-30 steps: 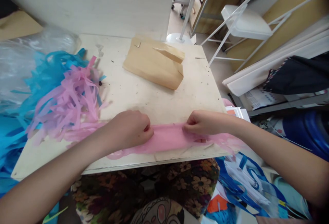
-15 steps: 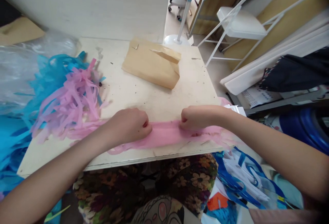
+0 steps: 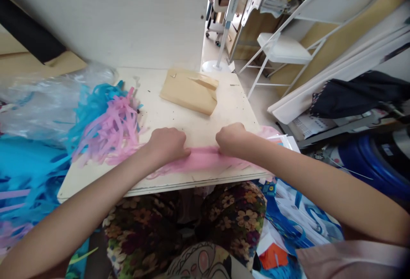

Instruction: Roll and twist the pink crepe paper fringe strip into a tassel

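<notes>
A band of pink tissue paper (image 3: 205, 159) lies flat along the near edge of a pale wooden board (image 3: 192, 125). My left hand (image 3: 166, 144) is closed on its left part, fingers curled and pinching the paper. My right hand (image 3: 232, 139) is closed on the same band a short way to the right. The band's left end fans out into cut pink fringe strips (image 3: 112, 131); its right end hangs over the board's right corner.
Blue fringe strips (image 3: 92, 104) and a clear plastic bag (image 3: 48, 99) lie at the left. A brown paper bag (image 3: 190, 91) rests at the back of the board. A white folding chair (image 3: 282, 48), a dark cloth (image 3: 355, 95) and papers crowd the right.
My right hand has slid left along the pink band, closer to my left hand. The camera has tilted up and pulled back, so the board looks smaller.
</notes>
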`<control>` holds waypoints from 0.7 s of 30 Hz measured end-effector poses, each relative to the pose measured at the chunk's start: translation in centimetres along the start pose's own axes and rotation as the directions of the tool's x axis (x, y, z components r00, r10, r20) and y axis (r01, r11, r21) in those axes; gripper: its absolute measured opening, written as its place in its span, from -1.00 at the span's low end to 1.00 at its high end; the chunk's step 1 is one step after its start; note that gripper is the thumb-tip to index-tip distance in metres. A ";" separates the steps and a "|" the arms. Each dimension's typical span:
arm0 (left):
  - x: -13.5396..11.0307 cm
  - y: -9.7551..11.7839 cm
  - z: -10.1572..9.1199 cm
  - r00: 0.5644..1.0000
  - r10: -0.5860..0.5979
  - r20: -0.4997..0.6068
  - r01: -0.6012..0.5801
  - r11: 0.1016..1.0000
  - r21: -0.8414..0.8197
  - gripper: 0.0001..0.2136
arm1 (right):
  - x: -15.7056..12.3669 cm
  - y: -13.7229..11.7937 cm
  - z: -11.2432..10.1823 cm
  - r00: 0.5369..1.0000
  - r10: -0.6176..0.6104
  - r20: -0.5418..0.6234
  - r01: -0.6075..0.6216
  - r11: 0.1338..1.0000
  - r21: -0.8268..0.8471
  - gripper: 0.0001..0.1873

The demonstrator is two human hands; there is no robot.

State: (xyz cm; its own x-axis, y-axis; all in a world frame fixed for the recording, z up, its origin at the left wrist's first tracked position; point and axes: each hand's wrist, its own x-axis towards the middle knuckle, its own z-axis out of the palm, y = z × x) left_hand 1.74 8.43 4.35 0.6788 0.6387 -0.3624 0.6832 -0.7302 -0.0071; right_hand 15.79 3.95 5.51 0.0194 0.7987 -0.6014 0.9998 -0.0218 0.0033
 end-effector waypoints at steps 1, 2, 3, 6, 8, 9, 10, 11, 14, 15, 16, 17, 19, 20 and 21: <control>-0.3 0.2 0.0 0.998 -0.015 -0.053 0.017 0.999 0.037 -0.68 | -0.4 -0.7 0.1 0.998 0.062 -0.004 -0.062 0.990 -0.125 -0.84; -0.5 0.5 0.1 0.993 -0.005 -0.118 0.014 0.997 0.073 -0.70 | -0.8 -1.4 0.2 0.993 0.109 -0.037 -0.115 0.960 -0.253 -0.78; -0.7 0.7 0.2 0.981 0.033 -0.193 -0.012 0.994 0.113 -0.73 | -1.2 -2.0 0.3 0.989 0.115 -0.097 -0.143 0.923 -0.358 -0.74; -0.9 1.4 0.6 0.896 0.252 -0.366 -0.171 0.955 0.241 -0.84 | -2.0 -3.2 1.0 0.957 -0.082 -0.280 -0.055 0.891 -0.451 -0.72; -0.8 1.7 1.0 0.855 0.377 -0.355 -0.286 0.915 0.285 -0.84 | -2.1 -3.0 1.5 0.939 -0.201 -0.280 0.064 0.900 -0.430 -0.75; -0.7 1.8 1.1 0.848 0.419 -0.325 -0.334 0.898 0.287 -0.83 | -2.1 -2.7 1.8 0.938 -0.232 -0.257 0.112 0.906 -0.409 -0.77; -0.6 1.8 1.3 0.844 0.450 -0.291 -0.373 0.884 0.283 -0.83 | -2.1 -2.3 2.1 0.940 -0.245 -0.238 0.139 0.911 -0.389 -0.78; -0.6 1.8 1.4 0.843 0.470 -0.262 -0.402 0.873 0.275 -0.84 | -2.0 -1.8 2.3 0.941 -0.250 -0.227 0.153 0.914 -0.375 -0.79; -0.5 1.7 1.7 0.844 0.484 -0.233 -0.426 0.867 0.258 -0.84 | -1.9 -0.5 3.0 0.932 -0.261 -0.252 0.164 0.923 -0.348 -0.77; -0.5 1.7 1.8 0.846 0.478 -0.237 -0.420 0.870 0.257 -0.84 | -1.9 -0.2 3.3 0.926 -0.264 -0.270 0.165 0.926 -0.341 -0.76; -0.6 1.8 1.9 0.849 0.469 -0.244 -0.411 0.876 0.255 -0.83 | -1.9 -0.1 3.5 0.919 -0.265 -0.291 0.162 0.929 -0.333 -0.76; -0.7 1.9 1.9 0.854 0.456 -0.252 -0.397 0.883 0.251 -0.82 | -2.0 0.0 3.6 0.913 -0.260 -0.314 0.154 0.934 -0.324 -0.77; -0.9 2.1 2.0 0.865 0.423 -0.270 -0.364 0.899 0.243 -0.79 | -2.0 -0.2 4.0 0.902 -0.232 -0.365 0.122 0.946 -0.300 -0.77; -1.1 2.2 2.0 0.871 0.405 -0.279 -0.345 0.908 0.239 -0.78 | -2.0 -0.3 4.1 0.896 -0.215 -0.389 0.104 0.952 -0.287 -0.76; -1.2 2.4 2.1 0.876 0.386 -0.288 -0.326 0.916 0.234 -0.76 | -1.9 -0.5 4.2 0.890 -0.198 -0.411 0.087 0.958 -0.272 -0.74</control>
State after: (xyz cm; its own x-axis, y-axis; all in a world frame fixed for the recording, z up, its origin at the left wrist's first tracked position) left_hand 2.00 5.46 2.83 0.9361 0.3478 -0.0515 0.3412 -0.9340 -0.1063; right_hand 15.23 -0.12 3.31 -0.1760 0.9622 -0.2076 0.9625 0.2124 0.1685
